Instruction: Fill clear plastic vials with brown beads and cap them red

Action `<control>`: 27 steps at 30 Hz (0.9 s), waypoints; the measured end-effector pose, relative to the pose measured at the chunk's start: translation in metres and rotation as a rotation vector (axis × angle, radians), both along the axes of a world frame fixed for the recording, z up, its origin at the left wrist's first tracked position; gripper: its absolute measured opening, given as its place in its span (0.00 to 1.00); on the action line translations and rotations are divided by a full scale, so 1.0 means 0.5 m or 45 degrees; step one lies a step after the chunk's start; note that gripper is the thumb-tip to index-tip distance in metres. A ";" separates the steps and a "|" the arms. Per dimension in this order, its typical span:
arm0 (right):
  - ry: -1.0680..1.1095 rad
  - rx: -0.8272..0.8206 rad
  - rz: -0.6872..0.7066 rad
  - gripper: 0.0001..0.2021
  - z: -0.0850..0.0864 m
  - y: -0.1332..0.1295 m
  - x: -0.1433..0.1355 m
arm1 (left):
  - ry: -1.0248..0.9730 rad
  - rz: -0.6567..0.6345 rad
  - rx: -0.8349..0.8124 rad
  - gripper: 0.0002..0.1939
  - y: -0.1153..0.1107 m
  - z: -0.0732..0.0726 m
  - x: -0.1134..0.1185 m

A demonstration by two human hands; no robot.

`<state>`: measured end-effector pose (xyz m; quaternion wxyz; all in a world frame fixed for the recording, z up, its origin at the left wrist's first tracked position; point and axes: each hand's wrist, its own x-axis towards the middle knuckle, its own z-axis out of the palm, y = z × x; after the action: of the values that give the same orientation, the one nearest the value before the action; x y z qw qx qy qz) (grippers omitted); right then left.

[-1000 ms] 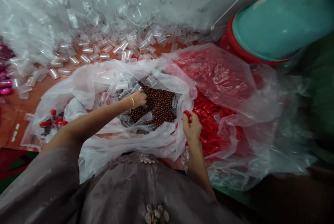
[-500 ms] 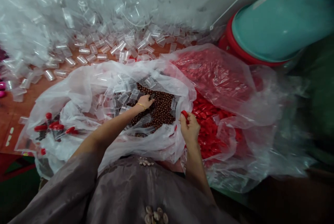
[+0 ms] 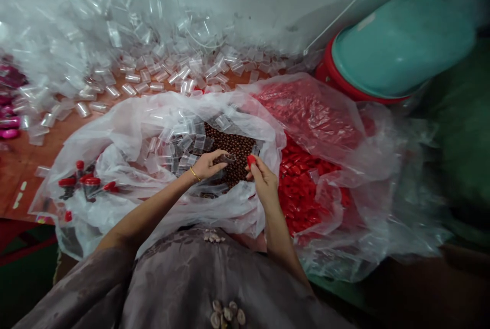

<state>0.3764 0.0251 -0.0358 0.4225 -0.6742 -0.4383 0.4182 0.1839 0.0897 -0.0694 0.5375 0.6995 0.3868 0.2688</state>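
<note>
Over a heap of small brown balls (image 3: 239, 145), my left hand (image 3: 210, 164) is closed on a small clear plastic container (image 3: 228, 158) that looks dark inside. My right hand (image 3: 263, 175) pinches a red cap (image 3: 250, 160) just to the right of that container, a small gap between them. Loose clear containers (image 3: 187, 135) lie in the white plastic sheet left of the balls. A pile of red caps (image 3: 302, 186) sits to the right of my right hand. Several filled containers with red caps (image 3: 92, 182) rest on the sheet at the left.
A large mound of clear containers (image 3: 88, 27) covers the back left of the orange table (image 3: 49, 150). Crumpled translucent plastic (image 3: 367, 201) spreads on the right. A teal basin (image 3: 401, 48) stands tilted on a red tub (image 3: 325, 71) at the back right. Magenta pieces (image 3: 9, 122) lie far left.
My left hand has lifted from the brown balls with the container and come nearer to me. My right hand has moved left with the red cap, bringing the two close together.
</note>
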 end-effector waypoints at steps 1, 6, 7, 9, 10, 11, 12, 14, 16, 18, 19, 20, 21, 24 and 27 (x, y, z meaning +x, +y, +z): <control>-0.050 0.035 0.056 0.22 0.003 0.004 -0.009 | -0.014 -0.039 0.000 0.18 -0.008 0.008 -0.003; -0.305 0.274 0.394 0.17 0.013 0.013 -0.037 | -0.076 -0.149 -0.023 0.18 -0.035 0.039 -0.008; -0.327 0.290 0.427 0.17 0.014 0.011 -0.039 | -0.084 -0.173 -0.055 0.18 -0.039 0.045 -0.008; -0.343 0.311 0.440 0.18 0.016 0.004 -0.042 | -0.093 -0.205 -0.128 0.18 -0.045 0.056 -0.006; -0.345 0.320 0.436 0.18 0.017 -0.001 -0.043 | -0.099 -0.203 -0.155 0.18 -0.048 0.060 -0.005; -0.349 0.325 0.431 0.18 0.020 -0.006 -0.044 | -0.109 -0.188 -0.167 0.18 -0.050 0.064 -0.004; -0.355 0.324 0.422 0.19 0.023 -0.011 -0.045 | -0.124 -0.168 -0.161 0.18 -0.052 0.066 -0.002; -0.362 0.297 0.406 0.19 0.031 -0.019 -0.047 | -0.158 -0.146 -0.125 0.18 -0.055 0.069 0.000; -0.358 0.249 0.399 0.19 0.037 -0.025 -0.049 | -0.164 -0.162 -0.088 0.18 -0.057 0.072 0.002; -0.343 0.202 0.401 0.19 0.041 -0.029 -0.051 | -0.148 -0.188 -0.070 0.18 -0.059 0.076 0.001; -0.341 0.189 0.406 0.19 0.042 -0.031 -0.051 | -0.142 -0.196 -0.075 0.18 -0.060 0.080 0.001; -0.347 0.184 0.417 0.20 0.043 -0.033 -0.051 | -0.139 -0.195 -0.087 0.18 -0.061 0.084 0.000; -0.367 0.191 0.434 0.20 0.044 -0.036 -0.051 | -0.135 -0.189 -0.106 0.18 -0.062 0.089 0.000; -0.516 0.228 0.502 0.20 0.050 -0.046 -0.048 | -0.085 -0.170 -0.156 0.18 -0.062 0.101 0.002; -0.712 0.202 0.577 0.21 0.060 -0.059 -0.048 | 0.014 -0.178 -0.189 0.18 -0.064 0.104 0.009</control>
<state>0.3526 -0.0042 -0.0059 0.2337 -0.6134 -0.7061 0.2655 0.1884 0.0575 -0.0175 0.6032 0.6845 0.3587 0.1975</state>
